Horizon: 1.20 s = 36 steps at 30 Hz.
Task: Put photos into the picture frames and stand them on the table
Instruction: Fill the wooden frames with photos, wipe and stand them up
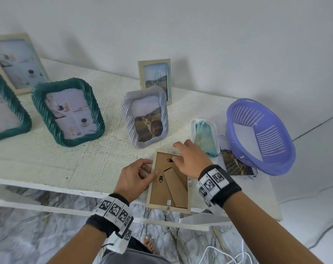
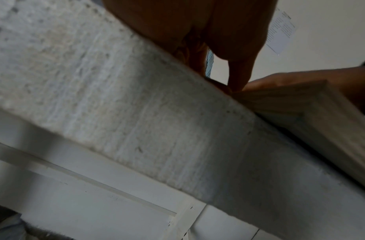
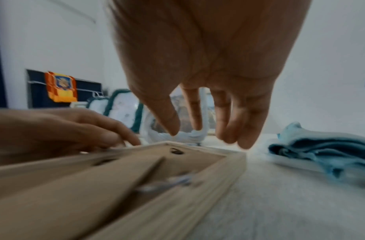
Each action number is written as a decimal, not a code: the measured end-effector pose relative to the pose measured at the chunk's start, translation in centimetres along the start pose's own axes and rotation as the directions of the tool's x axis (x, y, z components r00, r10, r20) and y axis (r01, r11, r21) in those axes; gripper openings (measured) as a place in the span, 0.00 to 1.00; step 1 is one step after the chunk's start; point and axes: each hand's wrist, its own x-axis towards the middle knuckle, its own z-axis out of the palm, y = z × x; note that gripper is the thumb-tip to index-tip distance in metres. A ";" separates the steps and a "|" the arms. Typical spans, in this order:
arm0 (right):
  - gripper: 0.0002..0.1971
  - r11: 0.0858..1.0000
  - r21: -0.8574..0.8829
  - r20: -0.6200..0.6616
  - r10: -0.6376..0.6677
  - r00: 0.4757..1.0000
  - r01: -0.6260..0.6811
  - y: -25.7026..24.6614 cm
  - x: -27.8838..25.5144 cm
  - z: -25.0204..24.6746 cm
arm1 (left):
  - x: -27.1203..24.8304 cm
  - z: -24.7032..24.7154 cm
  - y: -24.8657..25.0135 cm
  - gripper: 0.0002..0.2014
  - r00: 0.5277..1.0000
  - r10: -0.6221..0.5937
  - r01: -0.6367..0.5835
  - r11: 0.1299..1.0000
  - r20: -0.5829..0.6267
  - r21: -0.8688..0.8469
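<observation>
Green ribbed frames (image 1: 67,111) at the left of the white table (image 1: 47,159), upright, photos inside; behind them a pale wooden frame (image 1: 18,61) propped at the wall. Further right, a grey ribbed frame (image 1: 145,117) upright with a cat photo, and a small pale frame (image 1: 155,79) just behind it. At the near edge, a light wood frame (image 1: 170,180) face down, brown backing board and folded stand upward, its near end jutting past the table edge. Left hand (image 1: 135,176) at its left rail, fingers curled, thumb and forefinger pinching that rail. Right hand (image 1: 190,159) over the far end, fingers loosely spread and pointing down, hovering just above the rim in the wrist view; contact not clear. To the right, a white tray (image 1: 192,126) with a folded blue cloth (image 1: 205,138), a loose photo (image 1: 236,164) flat on the table, partly under a purple basket (image 1: 261,136).
</observation>
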 end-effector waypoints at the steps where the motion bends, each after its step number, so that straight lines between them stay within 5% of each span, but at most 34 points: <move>1: 0.17 1.000 0.004 -0.049 -0.006 0.999 0.006 -0.7 -1.4 0.1 | 0.0 0.0 0.0 0.13 1.000 0.002 -0.002 1.000 0.002 0.001; 4: 0.09 0.996 0.081 -0.093 -0.037 0.995 0.044 -3.0 -6.0 1.2 | 0.1 0.0 0.0 0.14 1.000 0.007 -0.007 1.000 0.012 -0.016; 10: 0.15 1.000 -0.022 -0.174 0.015 0.985 -0.019 -5.3 -11.7 6.2 | 0.2 0.0 -0.4 0.14 1.000 -0.008 0.009 0.999 0.020 -0.051; 21: 0.06 0.979 0.173 -0.305 0.153 0.940 -0.103 -5.8 -12.2 8.6 | 0.4 -0.1 -0.5 0.13 1.000 -0.017 0.017 0.999 0.009 -0.041; 27: 0.06 0.962 0.272 -0.234 0.092 0.968 -0.025 -4.9 -12.1 8.7 | 0.2 0.0 -0.4 0.13 1.000 -0.013 0.013 1.000 -0.005 -0.028; 31: 0.05 0.983 0.179 -0.221 -0.007 0.975 0.048 -4.2 -11.8 7.5 | 0.2 0.0 -0.2 0.13 1.000 -0.011 0.010 0.999 -0.013 -0.032; 36: 0.27 0.988 -0.044 -0.274 0.131 0.953 -0.149 -4.3 -9.9 6.2 | 0.3 0.1 0.0 0.14 1.000 0.004 -0.005 1.000 -0.019 -0.014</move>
